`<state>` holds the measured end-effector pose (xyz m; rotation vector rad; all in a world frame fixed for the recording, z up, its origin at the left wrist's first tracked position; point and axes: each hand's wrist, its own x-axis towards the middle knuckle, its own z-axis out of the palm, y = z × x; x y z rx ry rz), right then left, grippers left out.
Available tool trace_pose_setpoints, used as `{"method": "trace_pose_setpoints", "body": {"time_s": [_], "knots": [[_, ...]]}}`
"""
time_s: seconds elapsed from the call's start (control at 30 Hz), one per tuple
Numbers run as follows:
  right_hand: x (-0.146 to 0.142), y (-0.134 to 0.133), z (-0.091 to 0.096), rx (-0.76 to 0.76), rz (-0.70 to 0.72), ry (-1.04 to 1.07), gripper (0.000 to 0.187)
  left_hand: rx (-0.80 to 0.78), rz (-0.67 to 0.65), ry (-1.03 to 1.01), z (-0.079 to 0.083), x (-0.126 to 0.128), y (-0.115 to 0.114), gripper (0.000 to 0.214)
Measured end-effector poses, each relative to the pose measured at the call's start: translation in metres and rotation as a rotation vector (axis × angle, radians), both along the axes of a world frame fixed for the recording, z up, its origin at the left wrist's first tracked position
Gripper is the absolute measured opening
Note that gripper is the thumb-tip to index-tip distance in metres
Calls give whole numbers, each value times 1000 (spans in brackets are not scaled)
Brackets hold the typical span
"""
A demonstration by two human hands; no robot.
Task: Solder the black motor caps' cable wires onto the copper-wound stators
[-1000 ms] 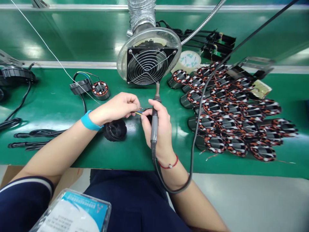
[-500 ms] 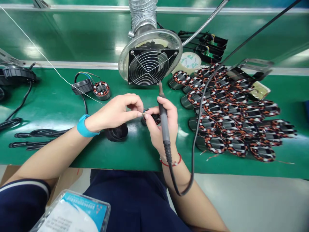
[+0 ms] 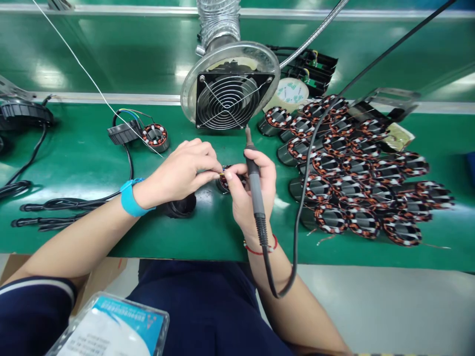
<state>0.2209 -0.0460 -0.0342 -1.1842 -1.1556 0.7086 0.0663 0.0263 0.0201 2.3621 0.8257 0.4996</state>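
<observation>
Both hands and the soldering iron have shifted right versus one second ago; the stator under the fingers shows more now. Nearest: clear badge holder, printed card inside. Cardboard box below bench, contents hidden. Bench front edge runs between body and hands; bare green strip from that edge up to the stator, more between right wrist and stator cluster. Black cup sits just beyond left forearm, partly covered, inside can't be made out. Left hand: thumb and fingertips pinch thin wires over the stator. Right hand: wrapped round iron handle, thumb and index at the same wires; exact grip there too small to tell. Iron tip points away, toward the fan beyond.
</observation>
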Motion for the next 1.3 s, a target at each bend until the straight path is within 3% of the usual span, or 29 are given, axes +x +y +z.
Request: {"method": "trace_pose_setpoints", "body": {"time_s": [0.23,0.53,0.67,0.77,1.3], "knots": [[1,-2,1,2,-8,-181,37,-336,131,-37,0,7,-4,14],[21,-34,7,96,-136,-320,35,-209,113,41,-5,6,-2,13],[26,-57,1,146,-239,-338,27,-154,127,61,-3,9,-4,14],[27,-66,-4,226,-238,-337,28,-129,130,84,-1,10,-3,13],[25,-67,-7,260,-206,-345,22,-101,146,174,5,14,-3,14]]}}
